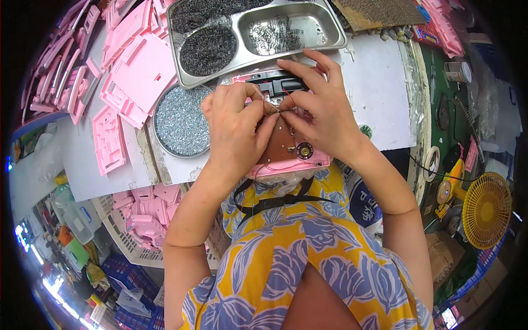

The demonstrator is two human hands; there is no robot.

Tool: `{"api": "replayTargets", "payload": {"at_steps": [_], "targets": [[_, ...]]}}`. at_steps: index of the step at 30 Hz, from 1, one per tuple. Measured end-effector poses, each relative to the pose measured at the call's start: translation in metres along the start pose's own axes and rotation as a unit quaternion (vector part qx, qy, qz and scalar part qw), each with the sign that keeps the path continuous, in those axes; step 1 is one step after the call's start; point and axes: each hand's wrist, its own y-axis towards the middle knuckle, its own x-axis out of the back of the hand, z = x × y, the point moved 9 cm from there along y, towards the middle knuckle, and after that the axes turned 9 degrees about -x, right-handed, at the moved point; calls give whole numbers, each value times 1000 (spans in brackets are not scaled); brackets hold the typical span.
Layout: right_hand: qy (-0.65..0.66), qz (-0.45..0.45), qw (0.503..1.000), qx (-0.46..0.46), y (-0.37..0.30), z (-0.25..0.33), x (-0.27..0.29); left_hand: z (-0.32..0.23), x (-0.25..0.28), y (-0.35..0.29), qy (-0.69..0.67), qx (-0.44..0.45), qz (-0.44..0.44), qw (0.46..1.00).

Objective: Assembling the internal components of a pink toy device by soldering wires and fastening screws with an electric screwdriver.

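Pink plastic casing with open top (319,163) is set at the near edge of the tabletop (385,113), between both hands; brown flat circuit board (278,144) is carried inside. Thin red and dark insulated wires (289,100) are pinched near the board's far end by left hand (235,122) and right hand (329,109): thumb and forefinger closed narrow on each, right outer fingers spread; exact contact is partly hidden by the fingertips. Casing is judged light and stiff, rather smooth, best held by its side walls. Board is probably rigid but brittle; should be gripped by its edges, clear of the round black component (304,150). Wires are likely soft, springy, easily snapped at the joints; should be taken by the insulation close to the ends, not tugged.
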Motion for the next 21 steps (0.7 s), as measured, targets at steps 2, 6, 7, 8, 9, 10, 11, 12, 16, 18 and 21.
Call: {"api": "replayTargets", "payload": {"at_steps": [2, 6, 7, 8, 9, 10, 11, 12, 16, 18, 21], "targets": [[1, 3, 1000, -1, 0, -1, 0, -4, 2, -1, -15, -18, -17, 1000], [14, 5, 1000, 5, -1, 1, 5, -35, 11, -12, -35, -112, -34, 992], [11, 3, 1000, 16, -1, 3, 5, -46, 15, -16, -27, -132, -22, 991], [6, -3, 1000, 26, -2, 4, 5, -43, 18, -20, -19, -109, -25, 994], [1, -8, 999, 35, -3, 5, 6, -36, 22, -26, -10, -85, -27, 996], [1, -12, 999, 31, -3, 5, 8, -28, 24, -32, -1, -61, -30, 998], [2, -15, 1000, 27, -2, 6, 9, -10, 28, -36, 44, 2, -47, 998], [4, -18, 1000, 24, -2, 8, 9, -1, 26, -38, 63, 37, -40, 997], [-7, -50, 999, 10, 0, 11, 10, 8, 28, -35, 92, 130, -64, 985], [-16, -43, 998, 31, 2, 17, 10, 1, 38, -32, 66, 126, -177, 974], [27, -48, 998, 2, -3, 10, 23, -19, 32, -24, -117, 88, -137, 980]]}}
